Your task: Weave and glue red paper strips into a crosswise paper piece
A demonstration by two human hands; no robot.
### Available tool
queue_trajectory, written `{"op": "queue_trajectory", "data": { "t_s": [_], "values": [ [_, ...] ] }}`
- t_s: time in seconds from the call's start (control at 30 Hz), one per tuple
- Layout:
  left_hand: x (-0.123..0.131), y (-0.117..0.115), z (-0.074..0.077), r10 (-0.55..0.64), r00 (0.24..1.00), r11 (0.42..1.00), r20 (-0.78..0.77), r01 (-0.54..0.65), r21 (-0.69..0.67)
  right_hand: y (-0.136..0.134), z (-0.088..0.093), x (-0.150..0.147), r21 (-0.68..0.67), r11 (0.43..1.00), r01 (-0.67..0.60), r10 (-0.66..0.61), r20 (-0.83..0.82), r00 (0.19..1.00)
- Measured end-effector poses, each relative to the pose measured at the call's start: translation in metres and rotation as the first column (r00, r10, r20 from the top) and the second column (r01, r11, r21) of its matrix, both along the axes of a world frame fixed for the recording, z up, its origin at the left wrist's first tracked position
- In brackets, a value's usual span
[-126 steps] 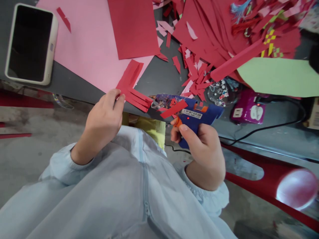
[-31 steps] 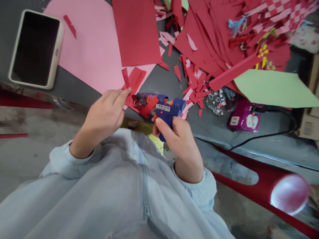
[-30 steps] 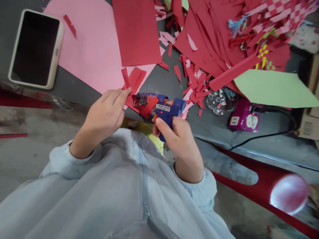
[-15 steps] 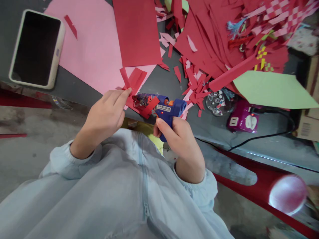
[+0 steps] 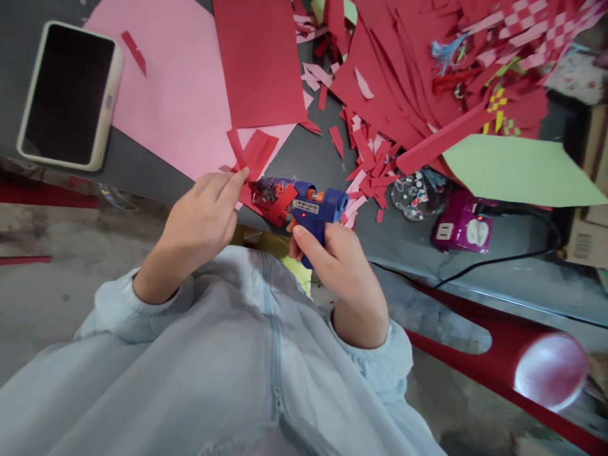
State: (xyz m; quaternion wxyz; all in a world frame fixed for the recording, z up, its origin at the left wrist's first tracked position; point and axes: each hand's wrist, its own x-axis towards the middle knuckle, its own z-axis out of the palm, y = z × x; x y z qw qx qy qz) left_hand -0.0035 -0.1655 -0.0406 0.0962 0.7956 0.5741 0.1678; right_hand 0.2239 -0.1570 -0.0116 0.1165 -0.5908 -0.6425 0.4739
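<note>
My left hand [image 5: 202, 218] pinches a bundle of red paper strips [image 5: 254, 155] at the near edge of the grey table [image 5: 308, 152]. My right hand [image 5: 339, 266] is wrapped round the handle of a blue hot glue gun [image 5: 308, 206], a finger at its orange trigger. The gun's nozzle points left and sits against the strips close to my left fingertips. A loose red strip lies across the gun's barrel.
A phone [image 5: 69, 95] lies at the far left of the table. A pink sheet [image 5: 180, 95] and a red sheet [image 5: 259, 60] lie behind my hands. Red scraps, woven paper pieces and a green sheet [image 5: 517, 171] pile up on the right. A purple socket block [image 5: 458, 225] with a black cable sits near the edge.
Over four seconds my right hand has brought the glue gun leftward until its nozzle meets the strips in my left hand. In the last second both hands have hardly moved.
</note>
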Motion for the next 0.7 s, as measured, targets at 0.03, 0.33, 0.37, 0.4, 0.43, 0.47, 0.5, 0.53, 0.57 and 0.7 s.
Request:
{"op": "queue_trajectory", "data": {
  "t_s": [0.03, 0.33, 0.37, 0.4, 0.43, 0.47, 0.5, 0.53, 0.57, 0.7],
  "values": [
    [-0.0001, -0.0001, 0.0000, 0.002, 1.000, 1.000, 0.000, -0.002, 0.000, -0.0001, -0.0008, -0.0005, -0.003, 1.000, 0.007, -0.007, -0.007, 1.000],
    [-0.0005, -0.0004, -0.0009, -0.009, 1.000, 1.000, -0.018, 0.009, -0.001, -0.0006, 0.0024, 0.0008, -0.018, 1.000, 0.004, -0.004, -0.027, 1.000],
    [-0.0006, -0.0004, -0.0011, -0.003, 1.000, 1.000, -0.018, 0.003, -0.010, -0.0007, 0.0024, 0.0008, -0.016, 1.000, 0.001, -0.002, -0.026, 1.000],
    [-0.0006, -0.0004, -0.0013, 0.003, 1.000, 1.000, -0.016, -0.004, -0.019, -0.0008, 0.0020, 0.0007, -0.013, 1.000, 0.002, -0.002, -0.027, 1.000],
    [-0.0006, -0.0004, -0.0014, 0.007, 1.000, 1.000, -0.014, -0.007, -0.025, -0.0008, 0.0014, 0.0003, -0.008, 1.000, 0.006, -0.006, -0.031, 0.999],
    [-0.0006, -0.0004, -0.0014, 0.009, 1.000, 1.000, -0.010, -0.009, -0.027, -0.0007, 0.0006, 0.0000, -0.003, 1.000, 0.012, -0.012, -0.037, 0.999],
    [-0.0005, -0.0004, -0.0013, 0.008, 1.000, 1.000, -0.009, -0.008, -0.026, -0.0005, -0.0003, -0.0004, 0.002, 1.000, 0.019, -0.019, -0.043, 0.999],
    [-0.0003, -0.0004, -0.0012, 0.006, 1.000, 1.000, -0.010, -0.006, -0.024, -0.0004, -0.0011, -0.0006, 0.006, 1.000, 0.027, -0.027, -0.048, 0.999],
    [0.0000, -0.0005, -0.0010, 0.004, 1.000, 1.000, -0.014, -0.004, -0.021, -0.0003, -0.0018, -0.0007, 0.006, 0.999, 0.035, -0.034, -0.052, 0.998],
    [0.0007, -0.0008, -0.0006, -0.009, 0.999, 1.000, -0.039, 0.009, 0.003, -0.0014, -0.0019, 0.0013, 0.000, 0.998, 0.062, -0.062, -0.072, 0.996]
  ]
}}
